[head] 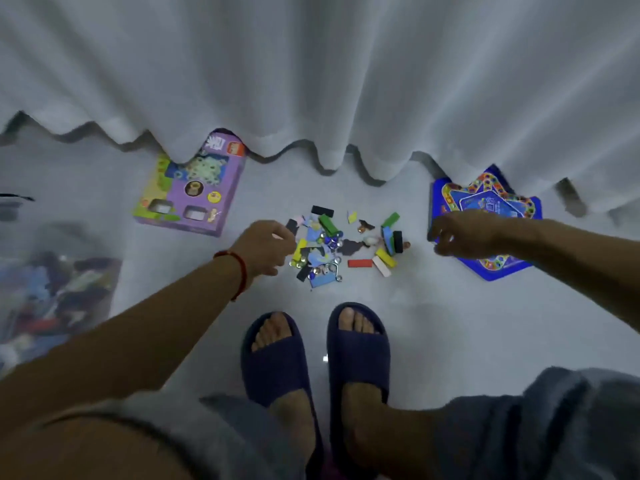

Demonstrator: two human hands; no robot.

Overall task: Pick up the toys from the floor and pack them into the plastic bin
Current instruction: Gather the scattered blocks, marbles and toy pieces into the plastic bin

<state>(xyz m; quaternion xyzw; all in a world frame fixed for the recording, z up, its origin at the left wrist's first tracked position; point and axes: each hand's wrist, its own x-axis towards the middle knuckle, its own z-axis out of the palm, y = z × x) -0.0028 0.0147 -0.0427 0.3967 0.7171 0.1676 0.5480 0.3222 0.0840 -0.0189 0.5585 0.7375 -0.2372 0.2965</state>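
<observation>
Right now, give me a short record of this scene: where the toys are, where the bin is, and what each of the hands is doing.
small toys: loose pile on the floor, ahead of the feet
purple box: floor, left of pile, partly under the curtain
blue game board: floor, right of pile
plastic bin: far left, already holding toys
left hand: fingers curled at the pile's left edge; grip unclear
right hand: over the board's near-left edge; grip unclear

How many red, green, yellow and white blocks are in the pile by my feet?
Red block: 1
Green blocks: 2
Yellow blocks: 2
White block: 1
Total: 6 that show plainly. More may lie hidden under the heap.
</observation>
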